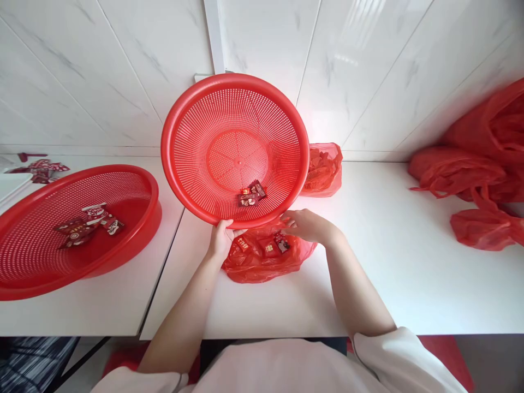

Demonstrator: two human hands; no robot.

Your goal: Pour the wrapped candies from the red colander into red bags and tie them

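Observation:
A round red plastic basket (190,136) with a perforated wall is tilted towards me, and a few small wrapped snack packets (248,200) lie low inside it. My left hand (221,240) grips its lower rim, thumb over the edge. Just under the rim on the right is my right hand (306,225), fingers apart and partly bent; whether they touch the rim or the bag, I cannot tell. Beneath both hands a thin red plastic bag (262,273) lies spread on the white table, with several wrapped packets (281,242) in it.
A second red basket (153,210) with several packets stands to the left. Behind the tilted basket is another red bag (327,172). Red bags (458,172) are heaped at the far right. A tiled wall (368,71) closes off the back of the white table (385,245).

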